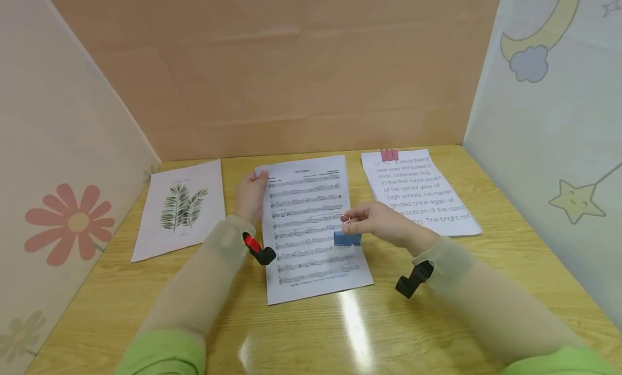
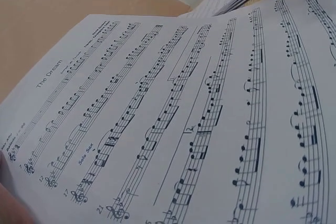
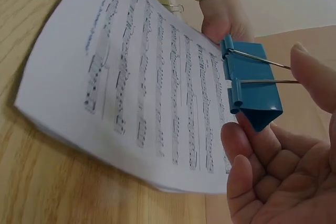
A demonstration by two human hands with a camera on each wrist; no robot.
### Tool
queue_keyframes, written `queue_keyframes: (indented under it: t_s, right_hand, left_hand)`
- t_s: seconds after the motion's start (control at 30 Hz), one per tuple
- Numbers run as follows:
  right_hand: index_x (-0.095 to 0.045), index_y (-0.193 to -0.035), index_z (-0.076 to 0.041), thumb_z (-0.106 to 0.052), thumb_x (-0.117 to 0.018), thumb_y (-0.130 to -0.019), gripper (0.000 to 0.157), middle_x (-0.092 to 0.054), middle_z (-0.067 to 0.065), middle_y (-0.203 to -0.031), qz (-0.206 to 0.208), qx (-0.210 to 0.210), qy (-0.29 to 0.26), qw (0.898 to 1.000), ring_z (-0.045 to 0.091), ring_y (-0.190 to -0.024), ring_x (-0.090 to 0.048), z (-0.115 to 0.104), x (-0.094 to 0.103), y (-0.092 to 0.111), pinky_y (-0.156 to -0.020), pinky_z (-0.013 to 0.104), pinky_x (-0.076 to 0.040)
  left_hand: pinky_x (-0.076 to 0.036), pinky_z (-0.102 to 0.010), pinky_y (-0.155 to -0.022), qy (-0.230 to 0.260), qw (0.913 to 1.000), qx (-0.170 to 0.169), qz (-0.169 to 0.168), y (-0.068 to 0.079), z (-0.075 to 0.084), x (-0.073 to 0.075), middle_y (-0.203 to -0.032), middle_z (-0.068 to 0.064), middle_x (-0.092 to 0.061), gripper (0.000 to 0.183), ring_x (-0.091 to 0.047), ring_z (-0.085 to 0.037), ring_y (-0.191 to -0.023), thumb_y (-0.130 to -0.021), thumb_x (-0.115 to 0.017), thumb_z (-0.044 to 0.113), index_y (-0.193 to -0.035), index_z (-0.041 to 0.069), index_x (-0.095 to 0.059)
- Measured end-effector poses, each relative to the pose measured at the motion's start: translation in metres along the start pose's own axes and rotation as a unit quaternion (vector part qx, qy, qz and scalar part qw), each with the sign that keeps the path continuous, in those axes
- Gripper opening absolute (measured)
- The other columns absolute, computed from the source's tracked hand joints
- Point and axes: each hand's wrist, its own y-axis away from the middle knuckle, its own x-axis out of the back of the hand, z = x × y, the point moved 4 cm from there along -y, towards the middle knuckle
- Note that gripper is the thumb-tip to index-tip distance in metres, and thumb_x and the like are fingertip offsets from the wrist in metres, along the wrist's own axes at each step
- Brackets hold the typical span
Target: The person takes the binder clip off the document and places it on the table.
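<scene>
Sheet music [image 1: 311, 267] titled "The Dream" stands in the middle of the head view, tilted up from the table. My left hand [image 1: 249, 195] grips its upper left edge, thumb on the printed side. In the left wrist view only a bit of that hand [image 2: 11, 205] shows at the lower left corner. Over the right part of the sheets, my right hand [image 1: 381, 222] pinches a blue binder clip [image 1: 347, 239] by its wire handles. Seen from the right wrist, the clip [image 3: 257, 77] hangs between thumb and fingers, its jaws toward the paper.
To the left lies a sheet with a palm-leaf print [image 1: 182, 207]. At the right is a stack of large-print text pages [image 1: 413, 186] with a pink binder clip [image 1: 390, 155] on its top edge. A yellowish clip [image 3: 169, 4] shows behind the music in the right wrist view.
</scene>
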Motion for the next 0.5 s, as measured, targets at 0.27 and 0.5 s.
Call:
queue_keyframes:
  t_s: [0.27,0.5]
  right_hand:
    - [-0.063,-0.121,0.0,-0.03,-0.073,-0.085,0.048,-0.064,0.01,-0.12,-0.001,-0.04,0.067,0.997,0.028,-0.115,-0.054,0.025,0.009,0.005,-0.1,0.051,-0.039]
    - [-0.061,-0.124,0.0,-0.038,-0.072,-0.085,0.056,-0.062,0.011,-0.124,-0.011,-0.071,0.099,0.992,0.027,-0.113,-0.054,0.043,0.02,0.004,-0.093,0.046,-0.044]
  left_hand:
    - [-0.04,-0.033,-0.084,-0.05,0.9987,0.01,0.004,-0.018,-0.008,0.011,-0.103,-0.007,-0.063,0.042,-0.054,-0.022,-0.093,-0.097,-0.051,0.046,-0.12,0.012,-0.061]
    - [-0.038,-0.035,-0.09,-0.065,0.9974,0.031,-0.005,-0.021,-0.003,0.013,-0.106,-0.006,-0.062,0.046,-0.054,-0.023,-0.098,-0.097,-0.05,0.049,-0.124,0.014,-0.058]
